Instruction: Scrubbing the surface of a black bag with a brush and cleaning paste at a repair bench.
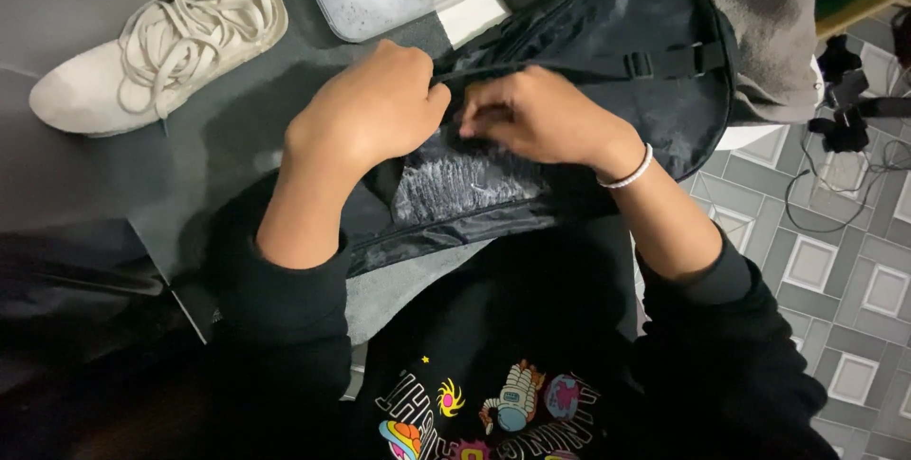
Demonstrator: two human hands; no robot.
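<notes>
While the black nylon bag (607,33) is stretched from lower left to upper right, its edge is pinched mid-frame by both hands — left hand (365,109), right hand (541,119) — equally near.

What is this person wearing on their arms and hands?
Both arms are in black long sleeves pushed up toward the elbows, leaving the forearms bare. The left hand is bare, with no glove or ring that shows. The right hand is bare too, and a thin white beaded bracelet circles its wrist. The sleeves belong to a black sweatshirt with a colourful cartoon space print on the chest.
</notes>
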